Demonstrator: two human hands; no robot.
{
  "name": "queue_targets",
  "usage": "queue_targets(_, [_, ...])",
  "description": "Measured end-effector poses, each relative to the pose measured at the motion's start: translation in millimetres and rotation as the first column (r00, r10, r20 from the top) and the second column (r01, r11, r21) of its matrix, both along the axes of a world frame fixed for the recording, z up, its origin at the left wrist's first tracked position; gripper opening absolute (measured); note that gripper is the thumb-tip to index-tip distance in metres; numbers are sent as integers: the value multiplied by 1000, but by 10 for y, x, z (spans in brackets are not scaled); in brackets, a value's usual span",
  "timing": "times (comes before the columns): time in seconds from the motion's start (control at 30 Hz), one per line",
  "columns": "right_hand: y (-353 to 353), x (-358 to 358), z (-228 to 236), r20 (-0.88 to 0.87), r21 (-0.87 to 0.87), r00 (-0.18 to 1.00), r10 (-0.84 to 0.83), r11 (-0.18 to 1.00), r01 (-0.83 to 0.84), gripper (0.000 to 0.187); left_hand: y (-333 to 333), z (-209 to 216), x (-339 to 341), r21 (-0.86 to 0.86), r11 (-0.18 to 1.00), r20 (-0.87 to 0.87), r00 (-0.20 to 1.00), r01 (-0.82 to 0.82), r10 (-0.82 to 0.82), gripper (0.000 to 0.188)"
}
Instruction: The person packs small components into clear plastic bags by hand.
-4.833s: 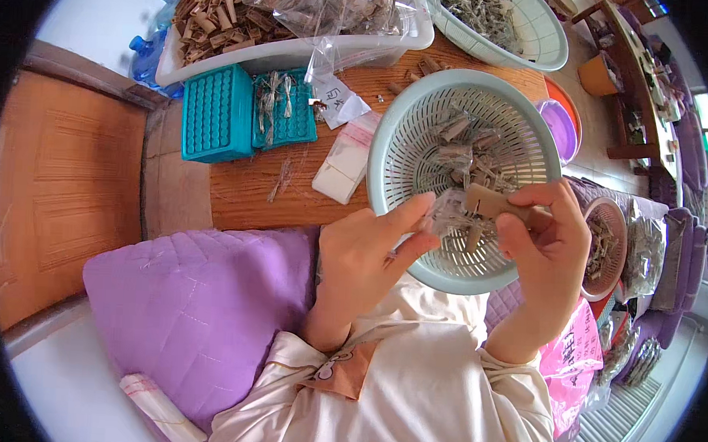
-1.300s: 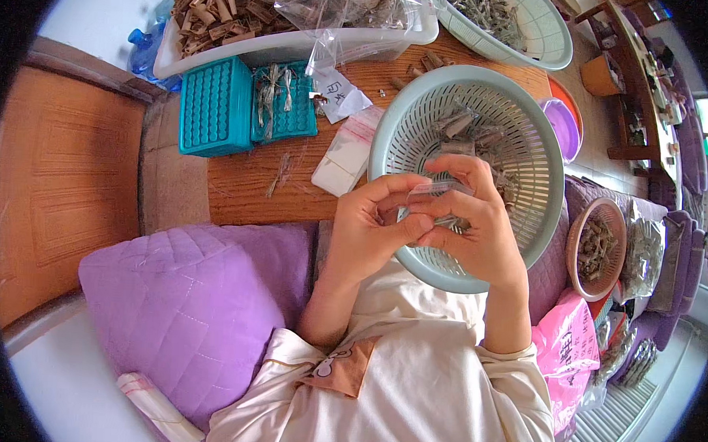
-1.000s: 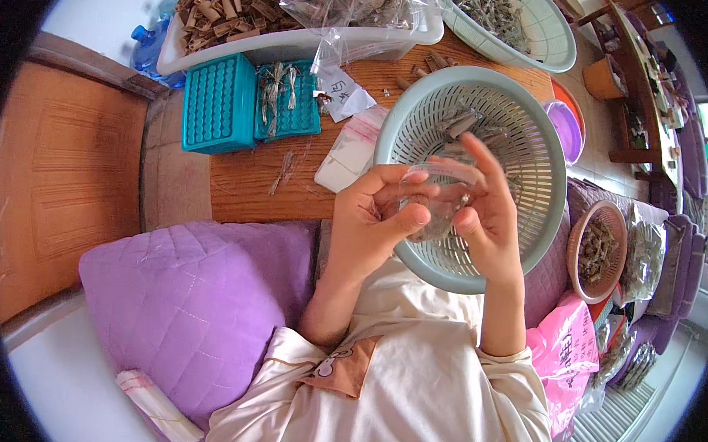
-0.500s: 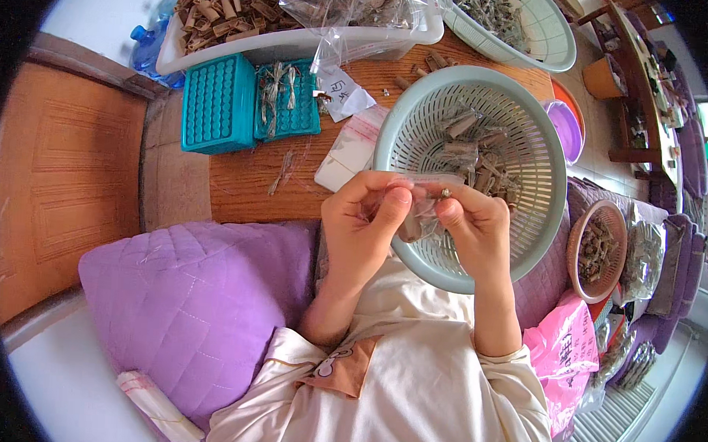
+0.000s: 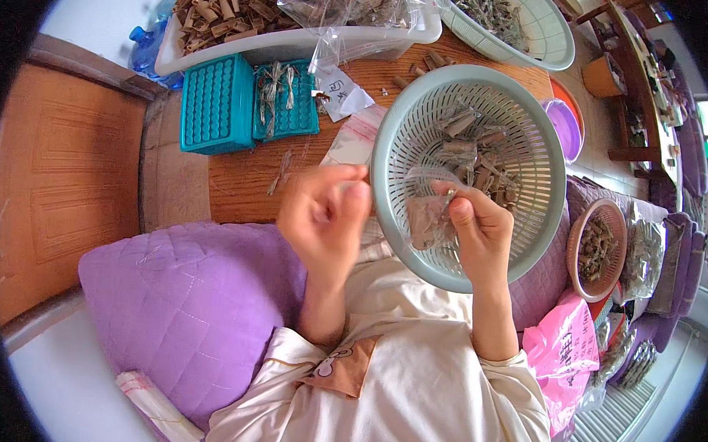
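Observation:
My right hand (image 5: 484,231) pinches the top corner of a small clear plastic bag (image 5: 427,220) with brown, bark-like curled pieces inside. A tiny shiny bit shows at its fingertips. The bag hangs over the near part of a round grey-green plastic basket (image 5: 385,143). In the basket lie similar filled bags (image 5: 460,150) and brown pieces (image 5: 490,179). My left hand (image 5: 326,220) is apart from the bag, just left of the basket's rim. Its fingers are curled but smeared by motion, so whether it holds anything is unclear.
On the wooden table (image 5: 237,184) stand teal racks (image 5: 216,112) with silvery ties, flat plastic bags (image 5: 349,142) and a white tub (image 5: 377,42) of brown pieces. A pale green basket (image 5: 563,48) is behind. Purple cushion (image 5: 193,285) left; pink basket (image 5: 617,264) and pink bag (image 5: 562,348) right.
My left hand has let go of the small bag and moved left, off the basket. My right hand keeps the bag, which now hangs more openly in sight.

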State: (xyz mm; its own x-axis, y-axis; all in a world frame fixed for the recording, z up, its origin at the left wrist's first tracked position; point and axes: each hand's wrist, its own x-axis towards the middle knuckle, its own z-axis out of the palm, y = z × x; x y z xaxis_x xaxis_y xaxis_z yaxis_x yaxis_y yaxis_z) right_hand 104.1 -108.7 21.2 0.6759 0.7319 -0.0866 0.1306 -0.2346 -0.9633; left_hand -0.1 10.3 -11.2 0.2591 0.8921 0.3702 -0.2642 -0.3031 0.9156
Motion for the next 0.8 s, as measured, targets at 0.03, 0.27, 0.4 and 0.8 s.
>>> queue_targets(0.03, [10, -8, 2, -1, 0, 1000, -1, 1000, 1, 24, -56, 15, -54, 125, 990, -142, 989, 65, -47, 20])
queue_targets(0.27, [47, -57, -3, 191, 23, 978, 88, 995, -94, 24, -138, 188, 72, 451, 857, -394, 917, 250, -61, 22])
queue_targets(0.4, [39, -65, 26, 548, -56, 825, 142, 990, -133, 22, -107, 121, 88, 455, 836, -441, 893, 306, -87, 18])
queue_targets(0.8, [-56, -32, 173, 347, 182, 937, 31, 978, -100, 17, 210, -143, 62, -220, 975, 104, 995, 32, -9, 9])
